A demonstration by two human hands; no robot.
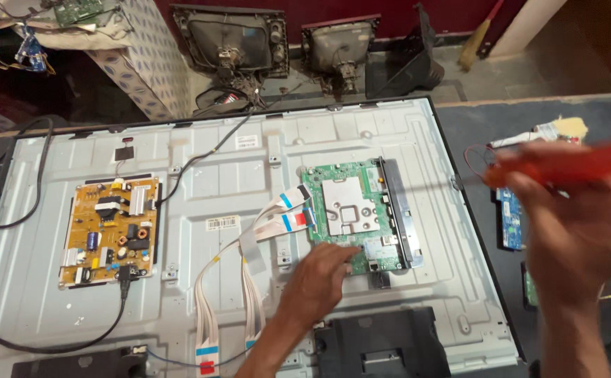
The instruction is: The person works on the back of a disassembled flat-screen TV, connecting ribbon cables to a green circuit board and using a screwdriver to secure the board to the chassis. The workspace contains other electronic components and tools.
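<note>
The left hand rests loose, fingertips on the green circuit board (silver shield at its centre) right of panel middle; the blurred right hand grips what seems a red-handled screwdriver. A white rectangular label lies mid-panel.

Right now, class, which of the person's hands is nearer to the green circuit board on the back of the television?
Left. The left hand rests its fingertips on the lower edge of the green circuit board. The right hand is raised off to the right, holding a red screwdriver.

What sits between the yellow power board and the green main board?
In the head view: bare metal back panel, a white sticker, and white ribbon cables between the yellow board and green board.
</note>
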